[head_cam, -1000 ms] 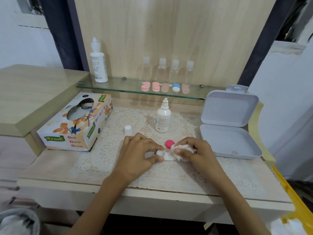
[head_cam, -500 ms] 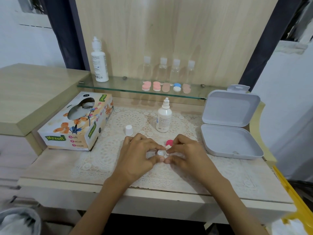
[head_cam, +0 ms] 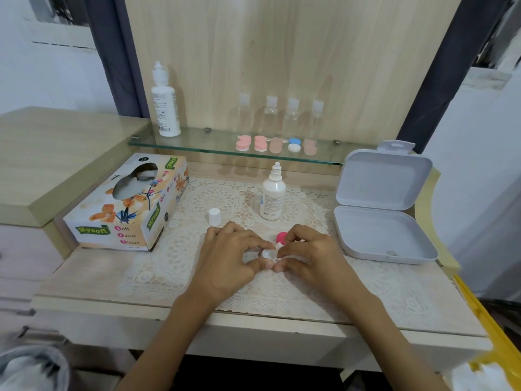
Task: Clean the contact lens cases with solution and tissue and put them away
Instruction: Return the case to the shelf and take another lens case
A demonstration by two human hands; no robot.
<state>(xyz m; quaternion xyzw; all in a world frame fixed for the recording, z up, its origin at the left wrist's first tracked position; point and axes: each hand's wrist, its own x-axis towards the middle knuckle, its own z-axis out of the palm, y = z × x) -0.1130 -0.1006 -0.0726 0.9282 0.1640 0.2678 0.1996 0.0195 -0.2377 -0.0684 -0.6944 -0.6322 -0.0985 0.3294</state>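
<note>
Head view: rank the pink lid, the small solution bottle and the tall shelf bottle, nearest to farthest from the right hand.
1. Pink lid, just behind the right hand.
2. Small solution bottle, farther back on the lace mat.
3. Tall bottle, far back left on the glass shelf.

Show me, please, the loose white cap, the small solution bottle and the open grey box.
loose white cap point(head_cam: 214, 216): head view, its side wall.
small solution bottle point(head_cam: 272, 200): head view, its labelled body.
open grey box point(head_cam: 383, 238): head view, its bare base floor.

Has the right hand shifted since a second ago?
Yes. Against the pink cap, the right hand, gripping tissue, has moved left to meet the left hand at the white case.
</note>
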